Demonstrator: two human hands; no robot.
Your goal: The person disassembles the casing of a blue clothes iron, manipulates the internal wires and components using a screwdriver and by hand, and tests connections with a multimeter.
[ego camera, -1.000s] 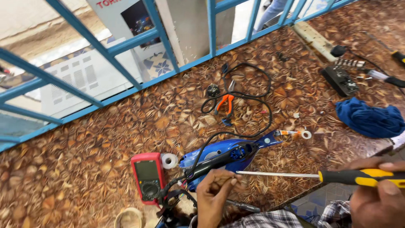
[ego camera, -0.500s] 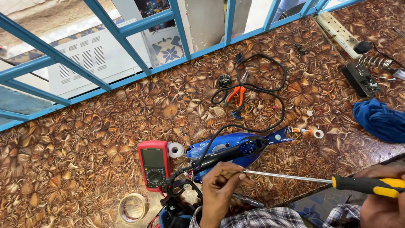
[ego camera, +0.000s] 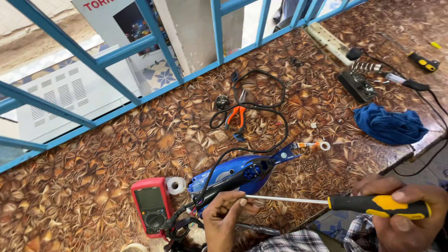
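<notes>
My right hand grips the screwdriver; my left fingers now pinch its tip, which has crept nearer the blue iron just above them. Seated in a screw? Can't tell yet.

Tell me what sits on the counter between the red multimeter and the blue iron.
In the head view, a small white tape roll lies between the red multimeter and the blue iron, close against both.

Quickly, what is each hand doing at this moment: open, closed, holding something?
Left hand: fingers pinched at the screwdriver tip, beside the blue iron.
Right hand: closed on the screwdriver's yellow-black handle.
</notes>
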